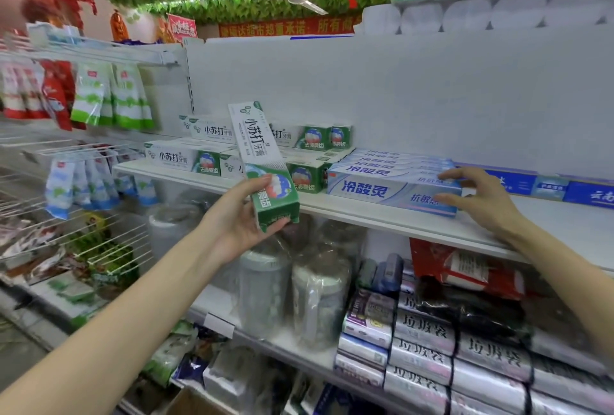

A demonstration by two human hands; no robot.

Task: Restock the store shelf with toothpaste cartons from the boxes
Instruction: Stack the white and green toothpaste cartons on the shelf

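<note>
Green-and-white rectangular cardboard toothpaste carton (pixel 257 145) stands nearly upright in the air, just in front of the white metal store shelf (pixel 382 215). The left hand (pixel 246 215) grasps its lower end, thumb on the front face and fingers curled behind. The right hand (pixel 481 195) clasps the right end of the front pale blue toothpaste carton (pixel 382 190), thumb on the front face and fingers on top. This carton lies flat at the shelf edge, with like cartons stacked behind it. Stacked green-and-white cartons (pixel 186 158) lie to its left and dark blue cartons (pixel 511 182) to its right. Behind them rises the white back panel (pixel 398 89).
</note>
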